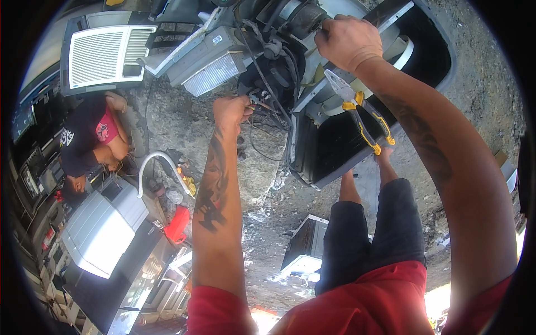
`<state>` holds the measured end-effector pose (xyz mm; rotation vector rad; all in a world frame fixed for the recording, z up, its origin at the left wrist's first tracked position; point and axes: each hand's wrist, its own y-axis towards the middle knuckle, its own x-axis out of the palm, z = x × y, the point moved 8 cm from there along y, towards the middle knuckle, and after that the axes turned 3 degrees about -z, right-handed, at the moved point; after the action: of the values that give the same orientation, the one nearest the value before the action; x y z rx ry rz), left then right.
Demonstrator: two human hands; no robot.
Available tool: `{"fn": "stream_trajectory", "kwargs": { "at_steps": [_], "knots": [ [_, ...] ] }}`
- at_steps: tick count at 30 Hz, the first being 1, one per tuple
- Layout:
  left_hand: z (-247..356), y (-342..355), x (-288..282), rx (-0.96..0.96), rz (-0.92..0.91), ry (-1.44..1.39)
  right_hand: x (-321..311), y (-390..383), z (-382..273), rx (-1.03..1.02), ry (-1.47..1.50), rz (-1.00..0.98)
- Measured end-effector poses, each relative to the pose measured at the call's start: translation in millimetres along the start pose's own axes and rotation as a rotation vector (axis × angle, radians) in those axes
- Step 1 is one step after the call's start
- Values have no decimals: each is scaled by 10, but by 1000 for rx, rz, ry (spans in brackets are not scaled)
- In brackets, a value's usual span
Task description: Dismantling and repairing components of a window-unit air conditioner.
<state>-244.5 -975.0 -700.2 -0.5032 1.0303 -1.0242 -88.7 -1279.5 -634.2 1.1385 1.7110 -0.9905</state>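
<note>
My left hand is closed, its fingertips pinching a thin wire beside a bundle of dark cables. Up and to the right, my right hand is curled at the end of a dark round motor; what its fingers grip is hidden. Below that hand, combination pliers with yellow and black handles lie across the edge of an open appliance casing, jaws slightly apart. A grey metal box with a finned panel sits left of the cables.
At the left a co-worker crouches beside a white appliance housing. An air-conditioner front grille stands at the upper left. A white hose and a red object lie nearby. A dark panel rests on rough ground near my legs.
</note>
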Motion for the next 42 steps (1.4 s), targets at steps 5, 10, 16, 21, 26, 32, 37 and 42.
{"fn": "stream_trajectory", "kwargs": {
  "at_steps": [5, 10, 16, 21, 26, 32, 37, 42],
  "knots": [
    [-85, -32, 10, 41, -15, -87, -5, -8, -9, -6, 6, -5],
    [-20, -90, 45, 122, 37, 52, -3, 1, -19, -1, 2, 1],
    [-185, -141, 75, 86, 1, -260, -11, -15, -6, -17, -30, 17],
    [-285, -93, 75, 80, -69, -417, -36, 1, -25, -27, -34, 44],
    [-226, -65, 36, 133, -12, -320, -12, -6, -41, -32, -49, 27],
    [-209, -74, 85, 130, 91, -178, -6, -20, -43, -12, -67, 3],
    [-160, -106, 37, 196, 52, -280, -58, 13, -72, -20, -70, 12],
    [-313, -76, 48, 292, 5, -337, -53, 13, -25, 58, -105, -48]
  ]
}}
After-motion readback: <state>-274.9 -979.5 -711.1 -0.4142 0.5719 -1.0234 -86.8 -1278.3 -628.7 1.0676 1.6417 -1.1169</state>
